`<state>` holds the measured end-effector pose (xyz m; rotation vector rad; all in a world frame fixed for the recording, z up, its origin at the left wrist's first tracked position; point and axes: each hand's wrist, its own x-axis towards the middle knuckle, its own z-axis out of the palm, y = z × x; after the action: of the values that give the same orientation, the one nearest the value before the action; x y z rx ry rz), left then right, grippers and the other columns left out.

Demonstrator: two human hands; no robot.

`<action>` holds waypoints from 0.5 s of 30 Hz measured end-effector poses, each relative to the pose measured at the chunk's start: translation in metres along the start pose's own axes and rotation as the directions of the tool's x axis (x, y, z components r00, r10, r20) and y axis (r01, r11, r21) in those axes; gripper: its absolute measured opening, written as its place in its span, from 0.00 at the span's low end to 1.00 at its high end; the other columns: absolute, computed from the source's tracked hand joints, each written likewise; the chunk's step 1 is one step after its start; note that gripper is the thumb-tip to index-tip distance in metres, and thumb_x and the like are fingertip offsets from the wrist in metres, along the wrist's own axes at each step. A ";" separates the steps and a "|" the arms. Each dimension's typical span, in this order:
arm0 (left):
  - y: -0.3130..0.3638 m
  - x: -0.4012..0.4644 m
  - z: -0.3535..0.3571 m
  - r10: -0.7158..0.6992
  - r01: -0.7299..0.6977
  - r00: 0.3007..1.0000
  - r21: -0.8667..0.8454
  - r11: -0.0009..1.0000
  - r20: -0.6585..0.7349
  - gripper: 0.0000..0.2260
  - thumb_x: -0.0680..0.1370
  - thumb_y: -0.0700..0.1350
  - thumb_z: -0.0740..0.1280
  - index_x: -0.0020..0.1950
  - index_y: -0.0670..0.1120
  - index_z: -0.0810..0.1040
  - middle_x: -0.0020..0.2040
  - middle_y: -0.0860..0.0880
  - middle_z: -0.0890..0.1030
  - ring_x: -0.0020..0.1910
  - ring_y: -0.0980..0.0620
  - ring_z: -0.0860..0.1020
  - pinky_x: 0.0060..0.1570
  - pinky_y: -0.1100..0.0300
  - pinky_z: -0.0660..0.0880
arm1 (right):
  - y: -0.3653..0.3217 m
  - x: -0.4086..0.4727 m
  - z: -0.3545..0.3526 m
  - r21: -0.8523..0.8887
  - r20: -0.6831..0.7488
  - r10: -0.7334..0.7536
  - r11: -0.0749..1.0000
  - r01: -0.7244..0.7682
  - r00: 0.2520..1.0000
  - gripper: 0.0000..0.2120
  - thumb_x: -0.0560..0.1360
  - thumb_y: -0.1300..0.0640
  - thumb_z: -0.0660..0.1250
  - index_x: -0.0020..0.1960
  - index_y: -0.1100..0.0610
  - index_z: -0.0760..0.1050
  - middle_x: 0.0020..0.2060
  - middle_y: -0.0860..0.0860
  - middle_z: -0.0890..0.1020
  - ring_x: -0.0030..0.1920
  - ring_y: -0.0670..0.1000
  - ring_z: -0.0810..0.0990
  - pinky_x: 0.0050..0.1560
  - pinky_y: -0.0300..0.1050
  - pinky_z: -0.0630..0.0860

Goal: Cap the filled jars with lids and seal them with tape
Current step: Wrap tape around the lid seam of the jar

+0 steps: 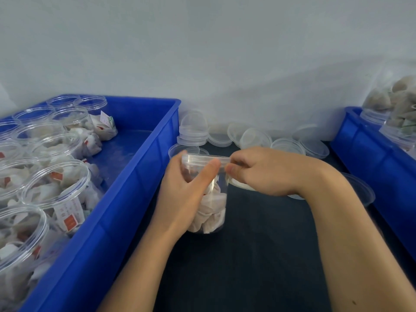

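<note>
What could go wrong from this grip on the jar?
1. The left hand holds the jar by its wall while the right hand works at the lid rim; uneven pressure could seat the lid crooked.
2. Loose lids lie just behind; the right forearm could knock them.
3. The blue crate sits close on the left, limiting room to turn the jar.
</note>
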<state>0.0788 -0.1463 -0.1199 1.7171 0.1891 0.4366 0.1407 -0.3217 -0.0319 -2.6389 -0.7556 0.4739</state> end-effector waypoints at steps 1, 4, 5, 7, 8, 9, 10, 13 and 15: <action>0.001 0.000 0.001 0.003 -0.001 0.999 0.025 1.000 -0.046 0.38 0.64 0.73 0.71 0.71 0.60 0.71 0.53 0.63 0.83 0.50 0.69 0.81 0.45 0.71 0.75 | -0.002 0.000 0.001 -0.002 -0.007 0.000 1.000 0.000 1.000 0.17 0.86 0.39 0.56 0.45 0.47 0.73 0.40 0.45 0.77 0.40 0.45 0.76 0.40 0.45 0.67; 0.001 -0.004 0.002 0.061 -0.050 0.989 0.086 0.995 -0.133 0.50 0.64 0.75 0.69 0.82 0.59 0.61 0.54 0.63 0.83 0.51 0.71 0.81 0.45 0.72 0.75 | -0.008 0.001 0.003 0.004 -0.037 -0.006 1.000 0.006 0.999 0.18 0.86 0.39 0.56 0.47 0.49 0.74 0.42 0.46 0.79 0.42 0.47 0.77 0.40 0.45 0.69; 0.001 -0.005 0.004 0.081 -0.068 0.987 0.097 0.993 -0.136 0.46 0.65 0.75 0.68 0.81 0.59 0.64 0.54 0.65 0.83 0.52 0.70 0.81 0.46 0.71 0.76 | -0.008 0.002 0.004 0.009 -0.036 -0.006 1.000 0.006 0.999 0.18 0.86 0.40 0.55 0.48 0.50 0.74 0.43 0.47 0.79 0.42 0.47 0.78 0.41 0.46 0.70; 0.000 -0.008 0.007 0.106 -0.092 0.986 0.110 0.990 -0.131 0.42 0.67 0.75 0.68 0.78 0.60 0.66 0.56 0.67 0.83 0.54 0.69 0.82 0.50 0.67 0.78 | -0.007 0.003 0.005 0.008 -0.021 -0.007 1.000 0.008 1.000 0.15 0.87 0.44 0.55 0.47 0.50 0.72 0.44 0.47 0.78 0.42 0.49 0.77 0.44 0.48 0.73; -0.001 -0.008 0.008 0.114 -0.098 0.984 0.119 0.988 -0.135 0.42 0.67 0.75 0.69 0.78 0.60 0.66 0.56 0.67 0.83 0.54 0.69 0.82 0.50 0.66 0.78 | -0.007 0.003 0.005 0.004 -0.013 -0.009 1.000 0.009 1.000 0.14 0.87 0.46 0.55 0.47 0.50 0.72 0.44 0.48 0.78 0.43 0.50 0.78 0.46 0.50 0.75; -0.002 -0.008 0.009 0.117 -0.101 0.983 0.116 0.988 -0.141 0.42 0.67 0.74 0.70 0.78 0.60 0.66 0.56 0.66 0.84 0.54 0.68 0.82 0.48 0.68 0.78 | -0.006 0.003 0.004 0.014 -0.004 -0.012 1.000 0.012 1.000 0.13 0.87 0.48 0.55 0.47 0.50 0.72 0.45 0.48 0.79 0.43 0.51 0.78 0.47 0.51 0.76; -0.003 -0.008 0.009 0.114 -0.100 0.983 0.102 0.990 -0.146 0.40 0.69 0.73 0.71 0.77 0.58 0.67 0.55 0.65 0.84 0.53 0.68 0.83 0.46 0.70 0.78 | -0.005 0.003 0.004 0.052 0.000 -0.017 0.998 0.017 1.000 0.12 0.87 0.49 0.56 0.47 0.50 0.72 0.45 0.49 0.79 0.42 0.52 0.78 0.46 0.51 0.76; -0.005 -0.005 0.007 0.102 -0.092 0.980 0.064 0.994 -0.169 0.33 0.74 0.66 0.73 0.75 0.54 0.71 0.55 0.68 0.83 0.50 0.67 0.83 0.44 0.74 0.76 | -0.004 0.002 0.003 0.106 -0.029 -0.045 0.993 0.048 0.999 0.12 0.87 0.48 0.57 0.47 0.46 0.73 0.42 0.45 0.78 0.40 0.48 0.77 0.43 0.45 0.74; -0.006 -0.004 0.006 0.100 -0.091 0.977 0.053 0.994 -0.190 0.33 0.72 0.68 0.70 0.73 0.55 0.72 0.55 0.70 0.82 0.50 0.67 0.83 0.44 0.75 0.75 | -0.005 0.002 0.003 0.113 -0.040 -0.053 0.992 0.057 0.998 0.10 0.87 0.46 0.57 0.54 0.43 0.77 0.46 0.43 0.80 0.45 0.46 0.80 0.46 0.45 0.75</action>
<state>0.0783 -0.1523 -0.1274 1.7318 0.2581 0.6748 0.1390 -0.3162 -0.0329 -2.5077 -0.7646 0.4387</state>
